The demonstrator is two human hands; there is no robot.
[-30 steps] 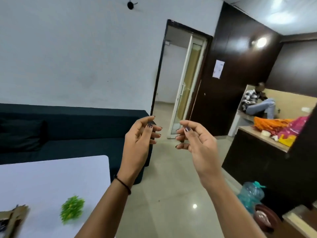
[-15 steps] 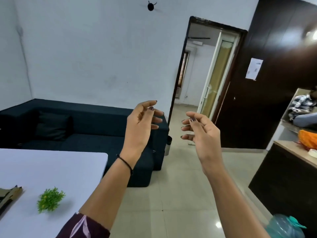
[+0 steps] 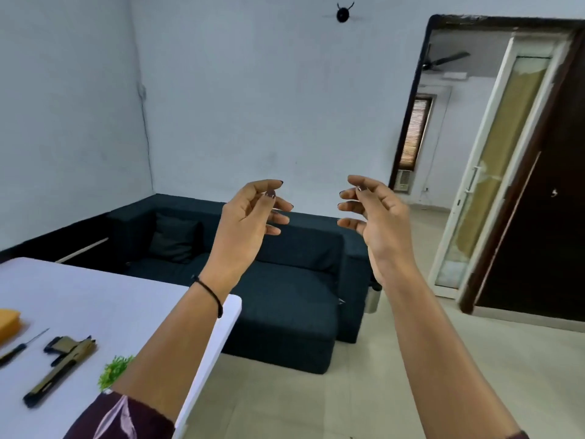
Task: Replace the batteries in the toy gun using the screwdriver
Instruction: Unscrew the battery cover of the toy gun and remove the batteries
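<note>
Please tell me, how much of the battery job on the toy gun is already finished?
Nothing looks done yet. The toy gun lies on the white table with the screwdriver beside it, apart from both hands. In hand: nothing; the left hand and right hand are raised, empty and loosely curled. Left: all of it, unscrewing the cover, swapping batteries, closing.
</note>
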